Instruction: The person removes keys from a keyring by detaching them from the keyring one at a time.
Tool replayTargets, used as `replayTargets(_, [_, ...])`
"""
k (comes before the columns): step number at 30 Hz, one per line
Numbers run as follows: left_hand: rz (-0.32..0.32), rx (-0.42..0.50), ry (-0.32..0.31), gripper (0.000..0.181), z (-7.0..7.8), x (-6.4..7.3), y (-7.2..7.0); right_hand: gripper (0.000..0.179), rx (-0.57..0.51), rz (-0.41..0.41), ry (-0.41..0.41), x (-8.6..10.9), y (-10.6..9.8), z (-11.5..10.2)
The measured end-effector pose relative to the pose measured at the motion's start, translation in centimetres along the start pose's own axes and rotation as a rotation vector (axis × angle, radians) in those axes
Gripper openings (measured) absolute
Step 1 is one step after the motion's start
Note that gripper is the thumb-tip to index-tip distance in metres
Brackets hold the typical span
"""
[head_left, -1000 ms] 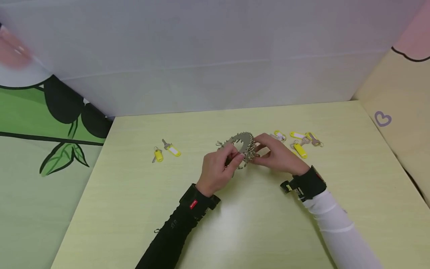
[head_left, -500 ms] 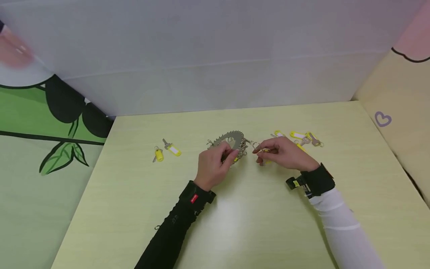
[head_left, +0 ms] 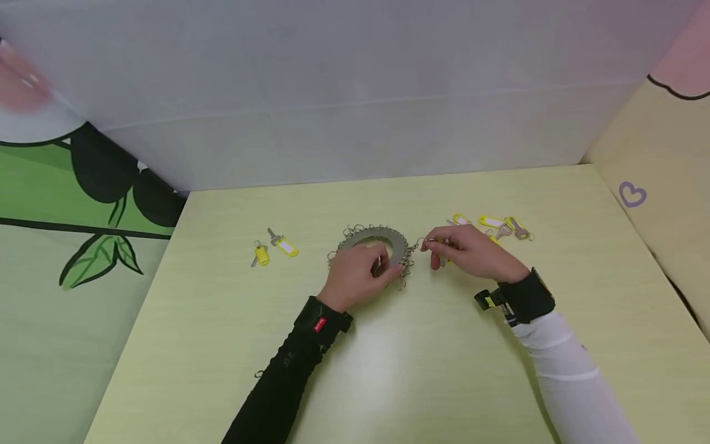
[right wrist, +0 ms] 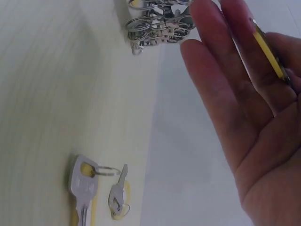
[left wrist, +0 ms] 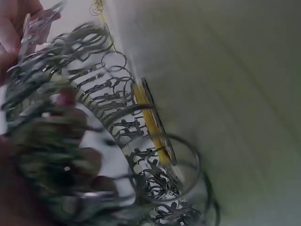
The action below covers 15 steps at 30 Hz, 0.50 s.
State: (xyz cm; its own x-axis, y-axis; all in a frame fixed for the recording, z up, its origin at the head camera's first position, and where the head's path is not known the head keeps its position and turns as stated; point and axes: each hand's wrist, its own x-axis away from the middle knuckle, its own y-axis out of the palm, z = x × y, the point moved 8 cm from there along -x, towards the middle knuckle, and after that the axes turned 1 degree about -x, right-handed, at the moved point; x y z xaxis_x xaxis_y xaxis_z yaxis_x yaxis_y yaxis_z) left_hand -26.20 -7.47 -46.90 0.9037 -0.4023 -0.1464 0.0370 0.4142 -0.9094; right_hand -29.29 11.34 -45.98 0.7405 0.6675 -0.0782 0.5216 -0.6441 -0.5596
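My left hand [head_left: 357,274] grips a flat grey ring [head_left: 383,234] edged with many metal clips and split rings. In the left wrist view the clips [left wrist: 108,96] hang in a dense row, and a yellow key tag [left wrist: 151,123] hangs among them. Close to the ring's right side, my right hand [head_left: 466,253] pinches a small metal ring that meets one of the clips. A yellow key tag [right wrist: 269,52] shows edge-on between its fingers in the right wrist view. Most of that tag and its key is hidden by the hand.
Two keys with yellow tags lie on the table's left side, one tag [head_left: 286,248] beyond the other tag [head_left: 262,255]. Right of my right hand are several more tagged keys, among them a grey key [head_left: 519,230]. A pale wall [head_left: 355,148] stands behind the table [head_left: 399,370].
My right hand has drawn back to the right from the ring, now with a tagged key in its fingers. The grey ring has moved slightly left and tilted flatter.
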Motion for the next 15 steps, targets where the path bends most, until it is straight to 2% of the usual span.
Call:
replayTargets(3, [-0.079, 0.005, -0.031, 0.033, -0.3, 0.1, 0.7, 0.017, -0.011, -0.031, 0.010, -0.2, 0.9, 0.0])
replayTargets(5, [-0.081, -0.006, -0.021, 0.034, -0.1, 0.1, 0.8, 0.016, -0.025, -0.045, 0.013, -0.4, 1.4, -0.1])
replayTargets(9, [-0.014, -0.045, 0.121, 0.041, 2.1, 0.1, 0.4, 0.013, -0.016, -0.063, 0.003, -0.7, 2.5, -0.4])
replayTargets(11, [0.027, -0.023, 0.189, 0.044, 3.4, 0.2, 0.1, 0.013, 0.002, -0.063, -0.014, -0.7, 2.7, -0.8])
replayTargets(13, [0.060, 0.009, 0.219, 0.043, 4.4, 0.3, -0.1, 0.012, 0.020, -0.055, -0.036, -0.7, 2.8, -1.2])
replayTargets(15, [0.074, 0.037, 0.200, 0.038, 4.7, 0.3, 0.2, 0.012, 0.055, -0.040, -0.051, -0.7, 2.8, -1.7])
